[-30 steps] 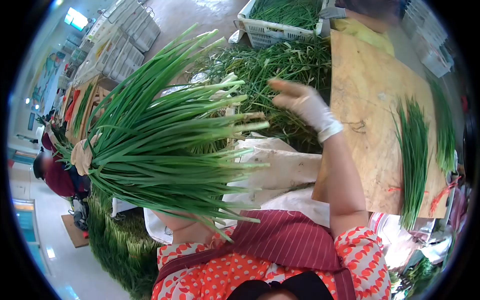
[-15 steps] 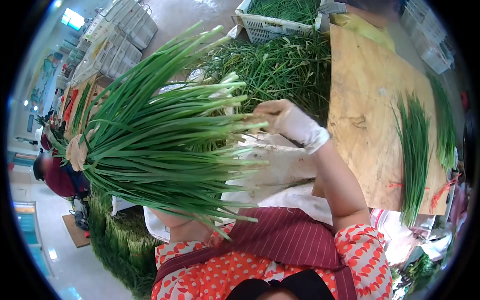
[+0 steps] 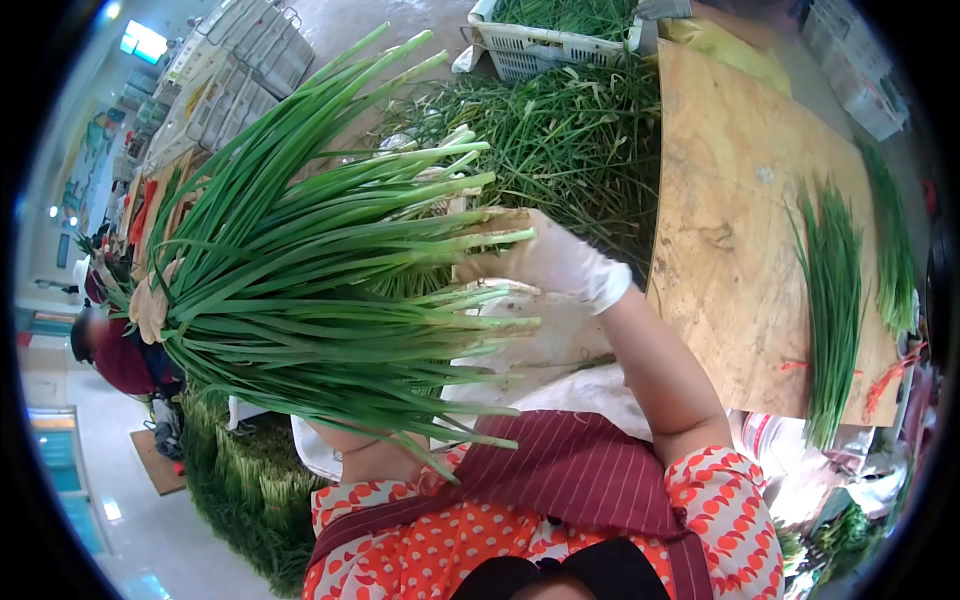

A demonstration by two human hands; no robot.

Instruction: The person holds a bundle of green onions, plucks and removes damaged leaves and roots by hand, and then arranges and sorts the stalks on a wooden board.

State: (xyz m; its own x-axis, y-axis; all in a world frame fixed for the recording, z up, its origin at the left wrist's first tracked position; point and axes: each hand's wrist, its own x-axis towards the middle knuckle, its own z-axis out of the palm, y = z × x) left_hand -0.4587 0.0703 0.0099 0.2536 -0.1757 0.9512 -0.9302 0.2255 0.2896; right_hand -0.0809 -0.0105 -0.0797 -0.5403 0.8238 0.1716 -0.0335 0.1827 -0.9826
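Observation:
A big fanned-out bunch of garlic chives (image 3: 300,270) spreads in front of me, leaves to the left and pale stem ends to the right. My left hand (image 3: 152,302), in a soiled glove, is closed around the leafy end. At the stem ends is my right hand (image 3: 550,262), in a whitish glove with dirty fingers. Its fingers are closed about a few stems in the middle of the fan and are partly hidden by them. Behind the bunch lies a heap of loose green leaves (image 3: 570,150).
To the right is a wooden board (image 3: 730,200) with a chive bundle (image 3: 832,310) and red ties (image 3: 885,385). A white crate (image 3: 545,52) of greens stands at the back, near another person's gloved hand (image 3: 663,9). Stacked crates (image 3: 225,85) and another person (image 3: 120,360) are left.
My right hand has shifted slightly left and down, further in among the stem ends. The bunch stays almost in place in my left hand.

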